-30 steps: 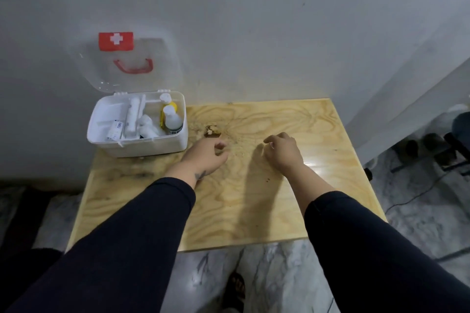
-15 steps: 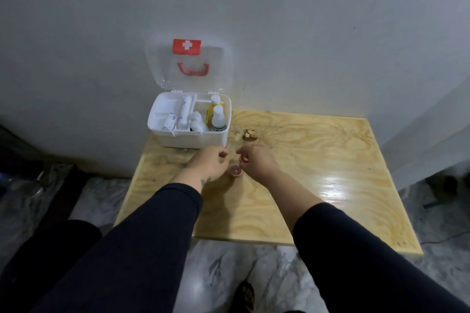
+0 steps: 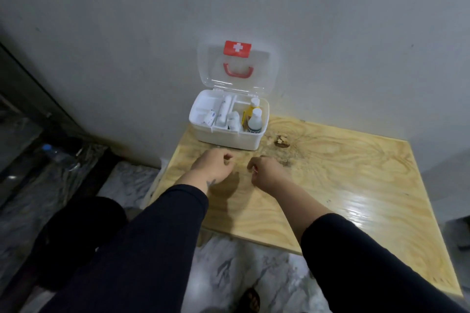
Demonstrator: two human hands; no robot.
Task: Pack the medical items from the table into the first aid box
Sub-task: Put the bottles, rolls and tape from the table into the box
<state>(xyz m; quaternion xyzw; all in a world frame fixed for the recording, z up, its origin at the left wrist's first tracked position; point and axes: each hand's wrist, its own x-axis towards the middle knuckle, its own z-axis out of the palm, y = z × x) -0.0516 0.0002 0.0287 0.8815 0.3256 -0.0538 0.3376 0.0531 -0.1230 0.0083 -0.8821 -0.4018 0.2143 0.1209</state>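
The white first aid box (image 3: 229,138) stands at the table's far left corner, against the wall. Its clear lid (image 3: 236,84), with a red cross label and a red handle, is up. Inside are two bottles (image 3: 254,121), white bandage rolls (image 3: 232,119) and a small packet (image 3: 209,117). My left hand (image 3: 212,166) hovers just in front of the box with its fingers curled and nothing visible in it. My right hand (image 3: 268,170) is beside it, fingers pinched together. A tiny red and white bit shows at its fingertips (image 3: 255,171), too small to identify.
The wooden table (image 3: 343,185) has a brown knot (image 3: 281,141) right of the box. The wall runs right behind the box. A plastic water bottle (image 3: 59,156) lies on the marble floor to the left, near a dark frame.
My hands have come together and moved left toward the box. A small round item lay between them half a second ago and is no longer on the table. The view has swung left.
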